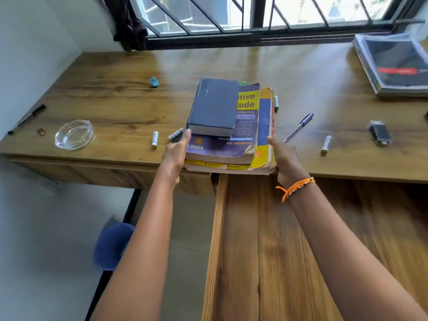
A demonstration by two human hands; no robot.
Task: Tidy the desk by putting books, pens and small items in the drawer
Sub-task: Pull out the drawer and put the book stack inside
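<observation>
A stack of three books (243,144) sits at the desk's front edge: a dark blue hardback (214,105) on top, a purple and yellow paperback (245,128) under it, a worn yellow one (264,147) at the bottom. My left hand (176,154) grips the stack's left side, thumb on top. My right hand (286,158), with an orange wrist thread, grips its right side. The open drawer (289,239) lies pulled out right below the stack. A purple pen (298,127) lies to the right of the books.
On the wooden desk (120,93) lie several batteries (155,139) (326,144), a glass dish (74,134), a black marker (31,115), a blue clip (154,81), a small black device (379,134) and a pile of dark books (396,63) at the far right. A blue chair (113,244) stands below left.
</observation>
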